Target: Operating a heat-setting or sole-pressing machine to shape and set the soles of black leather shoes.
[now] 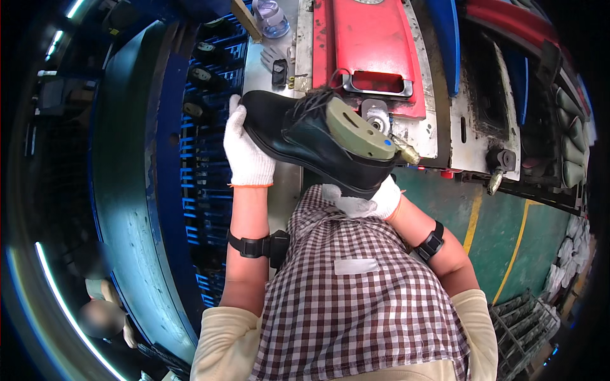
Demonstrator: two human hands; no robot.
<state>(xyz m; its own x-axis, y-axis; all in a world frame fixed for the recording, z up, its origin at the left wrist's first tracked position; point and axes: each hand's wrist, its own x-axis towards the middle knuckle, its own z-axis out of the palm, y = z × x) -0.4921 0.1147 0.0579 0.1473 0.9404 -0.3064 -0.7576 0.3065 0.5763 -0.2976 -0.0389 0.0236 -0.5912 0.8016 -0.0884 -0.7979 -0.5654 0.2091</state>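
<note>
A black lace-up shoe [273, 127] is held up in front of me, toe to the left and heel to the right. An olive-green shoe last [356, 134] with a slot and a blue dot fills its opening. My left hand [250, 151], in a white knit glove with an orange cuff, grips the toe end. Beneath the heel, my right hand [375, 202] in a matching glove closes on the shoe; its grey-coated fingertips show under the sole and the shoe hides part of the hand. Dark laces [311, 105] lie loosely over the tongue.
A red machine [375, 38] with a metal handle stands just beyond the shoe. Left of it, a metal ledge bears a grey glove [270, 57], a small black object [279, 73] and a clear water jug [272, 22]. A blue rack [197, 159] holds shoes at left.
</note>
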